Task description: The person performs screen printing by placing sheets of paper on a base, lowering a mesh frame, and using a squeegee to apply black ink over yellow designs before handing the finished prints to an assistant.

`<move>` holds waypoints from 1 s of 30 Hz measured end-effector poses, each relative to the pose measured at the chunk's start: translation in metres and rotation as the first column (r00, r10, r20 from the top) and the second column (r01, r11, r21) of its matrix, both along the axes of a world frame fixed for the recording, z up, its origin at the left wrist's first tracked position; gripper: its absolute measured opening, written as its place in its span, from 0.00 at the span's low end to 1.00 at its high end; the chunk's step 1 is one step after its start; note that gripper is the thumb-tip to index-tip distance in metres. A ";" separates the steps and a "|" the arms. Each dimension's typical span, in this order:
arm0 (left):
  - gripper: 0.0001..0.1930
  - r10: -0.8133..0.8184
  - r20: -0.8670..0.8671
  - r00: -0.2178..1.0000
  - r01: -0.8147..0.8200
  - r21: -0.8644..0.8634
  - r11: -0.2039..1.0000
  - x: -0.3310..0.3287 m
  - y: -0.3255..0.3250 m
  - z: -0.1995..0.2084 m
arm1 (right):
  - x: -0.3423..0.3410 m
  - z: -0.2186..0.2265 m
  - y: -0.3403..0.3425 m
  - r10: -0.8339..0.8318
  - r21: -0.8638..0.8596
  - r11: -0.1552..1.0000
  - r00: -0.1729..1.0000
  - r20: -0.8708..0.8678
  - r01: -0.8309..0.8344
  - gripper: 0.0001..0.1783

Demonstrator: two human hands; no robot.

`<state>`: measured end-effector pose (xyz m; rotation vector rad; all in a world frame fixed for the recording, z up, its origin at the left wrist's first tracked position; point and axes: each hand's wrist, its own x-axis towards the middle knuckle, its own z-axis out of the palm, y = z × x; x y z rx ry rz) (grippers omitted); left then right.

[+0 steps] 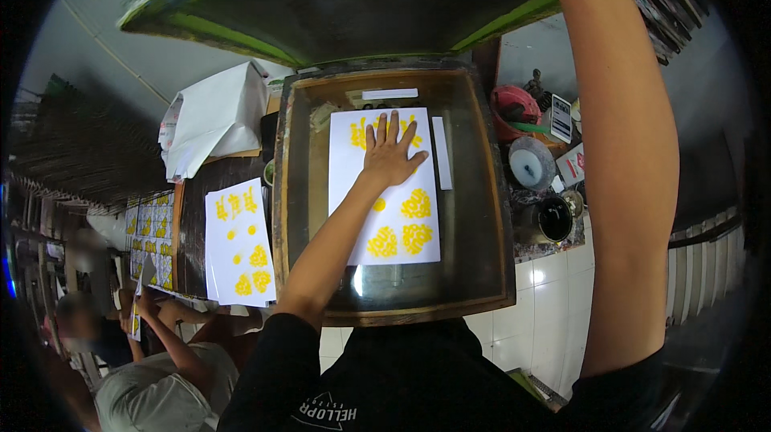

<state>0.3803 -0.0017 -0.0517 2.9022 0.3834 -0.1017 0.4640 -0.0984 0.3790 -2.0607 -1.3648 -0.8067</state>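
Note:
My left hand (389, 157) lies flat, fingers spread, on a white sheet of paper (349, 199) printed with yellow patterns. Beneath the sheet is a glass-topped table (474, 263) with a wooden rim. One white strip (390, 95) sits beyond the sheet's far edge; another white strip (442, 153) runs along its right side. Above the far end, a printing screen (369, 10) with a green-edged frame stands tilted up. My right forearm (622, 127) reaches up past the screen's right end, and its hand is out of the picture.
Left of the table rest a stack of yellow-printed sheets (219, 247) and a white paper package (221, 123). At right stand a pink bowl (507, 103), a translucent tub (532, 160) and a dark pot (554, 217). Another person (161, 384) sits at lower left, holding something thin.

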 end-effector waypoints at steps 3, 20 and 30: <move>0.45 0.020 -0.070 0.997 -0.019 0.018 1.000 0.029 -0.002 0.003 | 0.006 0.002 0.003 0.041 0.009 0.999 0.999 -0.010 -0.041 0.20; 0.30 0.415 0.720 0.556 0.540 -0.693 0.479 -0.132 0.001 0.167 | -0.067 -0.070 -0.052 0.122 0.019 0.992 0.962 -0.246 -0.121 0.16; 0.12 0.558 -0.378 0.739 -0.043 -0.853 -0.520 -0.321 -0.083 0.054 | -0.146 -0.267 -0.098 0.023 -0.298 0.918 0.786 -0.618 -0.261 0.23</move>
